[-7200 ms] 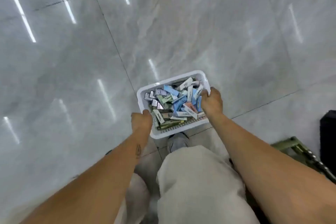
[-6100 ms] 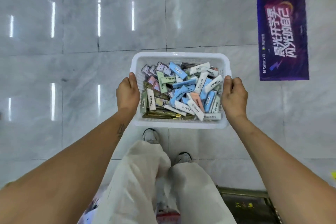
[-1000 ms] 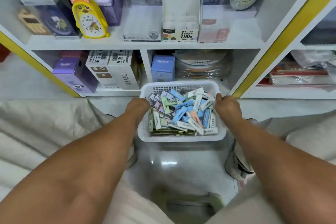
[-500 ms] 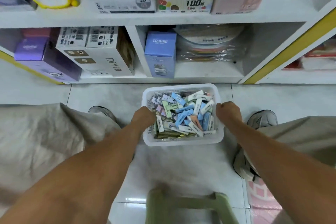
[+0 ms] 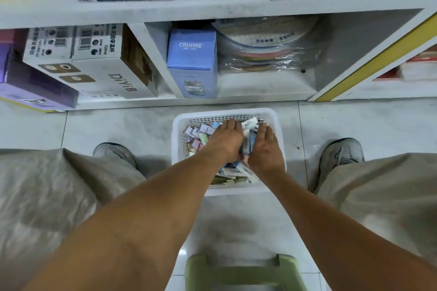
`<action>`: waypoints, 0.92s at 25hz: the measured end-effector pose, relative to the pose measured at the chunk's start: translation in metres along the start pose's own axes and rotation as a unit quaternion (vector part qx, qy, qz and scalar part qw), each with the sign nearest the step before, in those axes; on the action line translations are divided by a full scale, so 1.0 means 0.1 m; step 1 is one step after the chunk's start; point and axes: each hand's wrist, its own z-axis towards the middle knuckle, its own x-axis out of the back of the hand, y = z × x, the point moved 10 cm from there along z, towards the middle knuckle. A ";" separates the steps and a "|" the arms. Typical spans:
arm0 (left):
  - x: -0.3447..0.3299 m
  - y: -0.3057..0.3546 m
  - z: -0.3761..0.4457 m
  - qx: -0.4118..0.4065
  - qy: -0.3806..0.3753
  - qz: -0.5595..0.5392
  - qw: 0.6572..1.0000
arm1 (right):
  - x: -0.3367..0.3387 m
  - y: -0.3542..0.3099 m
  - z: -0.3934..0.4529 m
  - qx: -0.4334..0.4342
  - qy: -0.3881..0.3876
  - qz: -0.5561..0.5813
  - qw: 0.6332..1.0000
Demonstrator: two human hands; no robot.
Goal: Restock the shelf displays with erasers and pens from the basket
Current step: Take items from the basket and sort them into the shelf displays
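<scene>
White basket (image 5: 280, 125) of erasers (image 5: 236, 171) on the floor tiles, just before the bottom shelf (image 5: 260, 88). Left hand (image 5: 225, 140) and right hand (image 5: 264, 149) side by side inside it, fingers extended down onto the pile; grasp cannot be told. Green stool (image 5: 243, 271) nearest the camera.

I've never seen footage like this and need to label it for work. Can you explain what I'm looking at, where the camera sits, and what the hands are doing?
There is no machine here. A person wears a camera on the head, looking forward and down, so you see their own arms and legs. A white basket full of small wrapped erasers stands on the tiled floor in front of a shelf stocked with boxes. The left hand and the right hand both reach into the basket, lying on the pile of erasers. Whether either has grasped any is hidden beneath the hands. A green stool shows at the bottom edge.
</scene>
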 end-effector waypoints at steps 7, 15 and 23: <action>-0.11 -0.04 0.12 -0.024 -0.005 0.005 1.000 | 0.10 0.00 -0.09 0.043 0.097 0.065 0.992; -0.17 -0.02 0.29 -0.018 -0.035 -0.009 0.999 | 0.21 0.13 -0.18 -0.014 0.170 0.180 0.969; -0.23 -0.25 0.30 0.018 -0.072 -0.139 0.988 | 0.22 0.15 -0.13 -0.013 0.158 0.190 0.969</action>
